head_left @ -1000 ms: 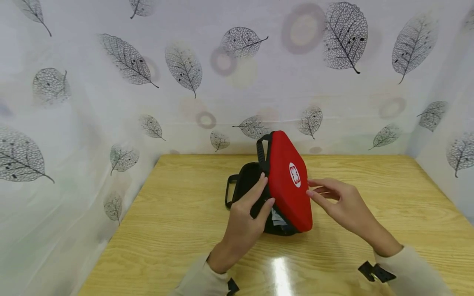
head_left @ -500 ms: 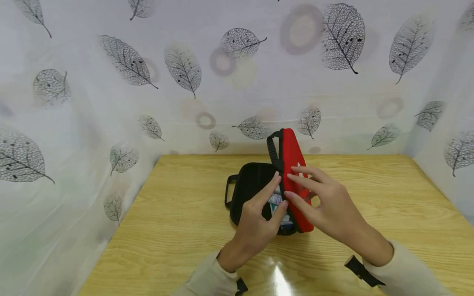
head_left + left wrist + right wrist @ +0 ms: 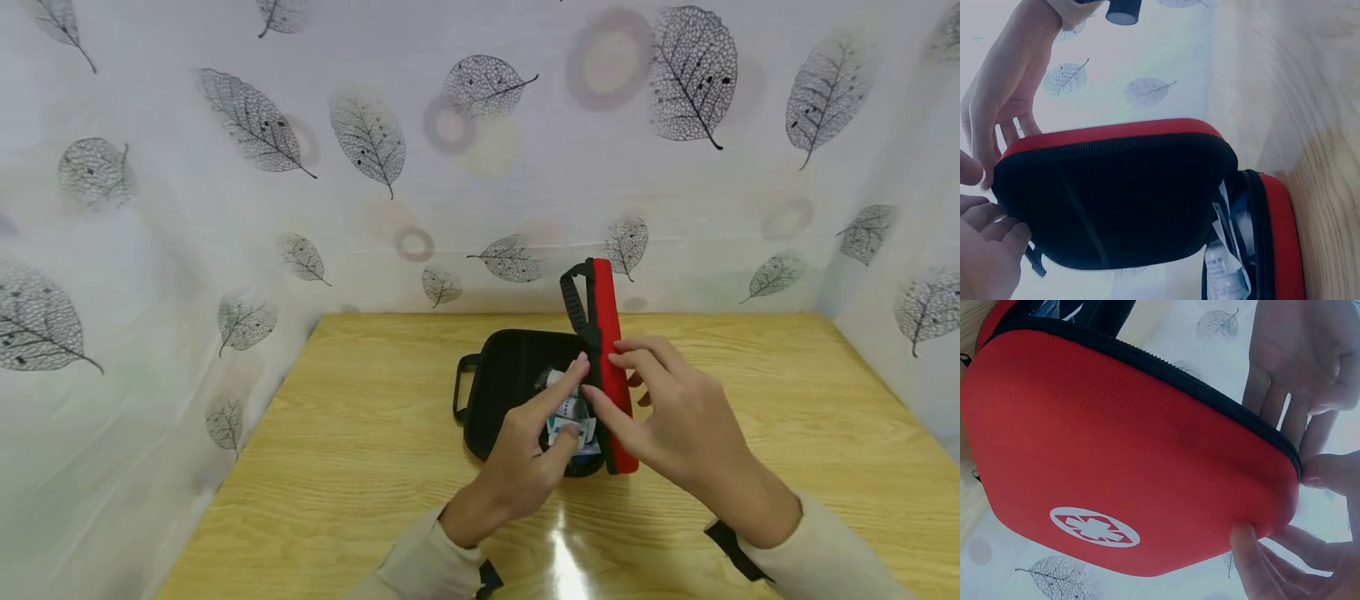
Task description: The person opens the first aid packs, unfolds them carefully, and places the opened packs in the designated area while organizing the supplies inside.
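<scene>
From the head, the open case (image 3: 502, 383) sits on the bench (image 3: 360, 433), wood showing on both sides; the right hand (image 3: 686, 408) pinches the upright lid (image 3: 607, 308) near its rim, the left hand's (image 3: 525, 458) fingers outstretched at the inner edge. The left wrist view shows small supplies (image 3: 1227, 272) by the lid's lower edge. In the right wrist view, the zipper (image 3: 1204, 392) runs to the pinched corner.
</scene>
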